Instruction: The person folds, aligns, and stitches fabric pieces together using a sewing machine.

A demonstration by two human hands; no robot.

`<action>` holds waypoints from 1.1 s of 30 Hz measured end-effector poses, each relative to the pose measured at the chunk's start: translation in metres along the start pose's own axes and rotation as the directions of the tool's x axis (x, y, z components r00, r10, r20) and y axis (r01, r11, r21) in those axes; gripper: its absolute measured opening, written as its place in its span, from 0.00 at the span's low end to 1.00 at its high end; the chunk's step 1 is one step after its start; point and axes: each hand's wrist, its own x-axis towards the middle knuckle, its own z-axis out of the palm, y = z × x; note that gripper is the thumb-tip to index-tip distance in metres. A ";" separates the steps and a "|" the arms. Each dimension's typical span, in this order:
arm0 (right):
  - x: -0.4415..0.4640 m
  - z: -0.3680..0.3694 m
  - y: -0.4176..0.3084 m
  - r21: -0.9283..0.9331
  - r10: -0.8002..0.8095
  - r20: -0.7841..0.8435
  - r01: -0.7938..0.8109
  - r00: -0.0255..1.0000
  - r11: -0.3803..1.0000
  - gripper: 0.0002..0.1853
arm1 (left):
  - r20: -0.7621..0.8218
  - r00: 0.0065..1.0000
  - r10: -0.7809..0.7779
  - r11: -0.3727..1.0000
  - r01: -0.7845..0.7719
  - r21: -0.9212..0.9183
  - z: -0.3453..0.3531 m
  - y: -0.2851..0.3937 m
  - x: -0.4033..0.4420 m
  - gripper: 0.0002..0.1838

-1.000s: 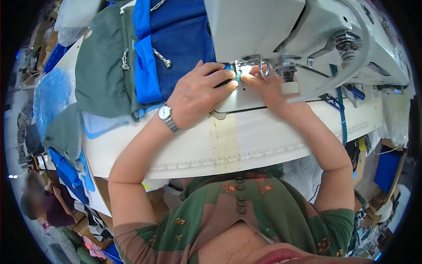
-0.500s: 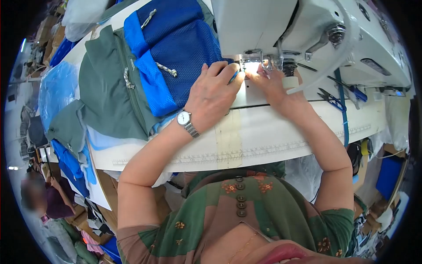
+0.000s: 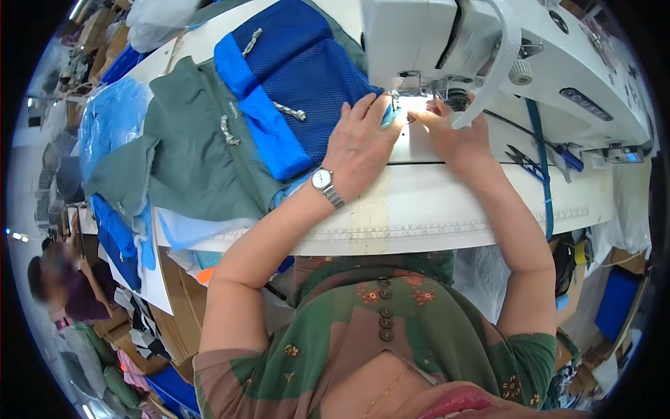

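Observation:
My left hand (image 3: 359, 143), with a metal-band watch on the wrist, is beside the needle area of a white sewing machine (image 3: 412, 42). Its thumb and forefinger close on a light-blue fabric edge (image 3: 391, 116) of the garment. My right hand (image 3: 460, 140) is just right of the lit presser foot area (image 3: 415, 105), fingers bent and partly hidden under the machine head; what they hold cannot be made out. To the left of my left hand spreads the garment, with blue mesh panels (image 3: 307, 91), grey-green fabric (image 3: 188, 140) and white cord loops (image 3: 289, 112).
Right of my right hand lie thread snips (image 3: 527, 164) and a blue-handled screwdriver (image 3: 569, 158), near a dark teal strap (image 3: 541, 140). A printed ruler (image 3: 447, 229) runs along the table's front edge. Clear blue plastic (image 3: 115, 115) lies at far left; another person (image 3: 87, 286) sits beyond.
The garment and my left hand appear a little further right, with more light-blue fabric showing by the fingers. The view has shifted slightly. My right hand stays near the presser foot.

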 end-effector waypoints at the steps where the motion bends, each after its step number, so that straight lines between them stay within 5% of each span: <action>1: -0.001 0.003 0.004 -0.054 0.006 -0.011 -0.006 1.000 0.999 0.19 | -0.011 1.000 -0.002 1.000 0.002 -0.006 -0.001 0.002 0.001 0.10; 4: 0.008 -0.010 -0.005 -0.038 0.360 0.249 -0.362 0.899 0.931 0.24 | 0.049 0.999 0.009 0.995 -0.004 -0.103 -0.011 0.007 0.004 0.11; 6: -0.023 0.017 0.034 -0.332 -0.105 0.196 0.166 0.975 0.929 0.15 | 0.013 0.998 -0.067 0.996 0.067 -0.063 -0.041 -0.008 -0.005 0.13; 7: -0.011 0.011 0.028 0.036 0.224 0.351 -0.252 0.909 0.967 0.11 | -0.057 0.991 -0.118 0.993 0.117 -0.015 -0.062 -0.015 -0.014 0.14; 8: -0.003 0.006 0.027 0.057 0.358 0.405 -0.414 0.841 0.908 0.09 | -0.053 0.978 -0.202 0.966 0.208 0.154 -0.086 -0.031 -0.027 0.19; 10: -0.004 -0.018 0.017 -0.032 -0.120 0.171 0.128 0.978 0.991 0.12 | 0.067 0.921 -0.384 0.906 0.362 0.217 -0.111 -0.055 -0.080 0.21; 11: -0.001 -0.018 0.014 -0.011 -0.135 0.179 0.139 0.975 0.990 0.12 | 0.201 0.846 -0.493 0.867 0.458 0.196 -0.118 -0.059 -0.106 0.23; 13: -0.005 -0.024 0.014 0.091 -0.061 0.186 0.044 0.981 0.995 0.16 | 0.302 0.813 -0.497 0.858 0.409 0.312 -0.137 -0.028 -0.137 0.28; 15: -0.006 -0.018 0.009 0.007 0.028 0.201 -0.030 0.979 1.000 0.14 | 0.441 0.755 -0.484 0.872 0.378 0.311 -0.159 0.002 -0.147 0.28; 17: -0.010 0.004 0.019 -0.038 -0.095 -0.029 0.093 0.995 0.995 0.11 | 0.583 0.671 -0.457 0.889 0.335 0.312 -0.176 0.010 -0.139 0.28; 18: -0.008 -0.005 0.014 -0.039 -0.019 0.130 0.024 0.991 0.999 0.10 | 0.598 0.705 -0.380 0.925 0.282 0.255 -0.180 0.005 -0.137 0.28; 20: -0.003 -0.017 0.005 -0.059 0.059 0.181 -0.049 0.982 0.997 0.11 | 0.648 0.740 -0.179 0.982 0.174 0.073 -0.189 -0.015 -0.119 0.18; 21: -0.002 -0.023 0.004 0.015 -0.029 0.127 0.027 0.992 1.000 0.09 | 0.696 0.713 -0.082 0.992 0.128 -0.015 -0.187 -0.029 -0.100 0.15; 24: -0.002 -0.039 -0.008 0.062 -0.028 0.125 0.020 0.992 0.998 0.09 | 0.360 0.903 0.235 0.969 -0.188 -0.161 -0.144 -0.042 -0.035 0.10; 25: -0.001 -0.037 -0.007 0.034 -0.069 0.084 0.066 0.994 0.997 0.10 | 0.216 0.891 0.400 0.910 -0.358 -0.209 -0.123 -0.049 -0.013 0.09; 27: 0.001 -0.037 -0.010 -0.002 -0.104 0.041 0.104 0.994 0.995 0.10 | 0.196 0.832 0.519 0.855 -0.509 -0.104 -0.091 -0.049 0.019 0.11; 31: -0.001 -0.034 -0.006 0.081 -0.126 0.024 0.123 0.992 0.989 0.15 | 0.225 0.821 0.525 0.848 -0.483 -0.215 -0.050 -0.058 0.032 0.12; 33: 0.001 -0.034 -0.018 0.194 -0.179 0.000 0.175 0.984 0.965 0.16 | 0.313 0.888 0.336 0.927 -0.253 -0.278 -0.057 -0.051 0.027 0.12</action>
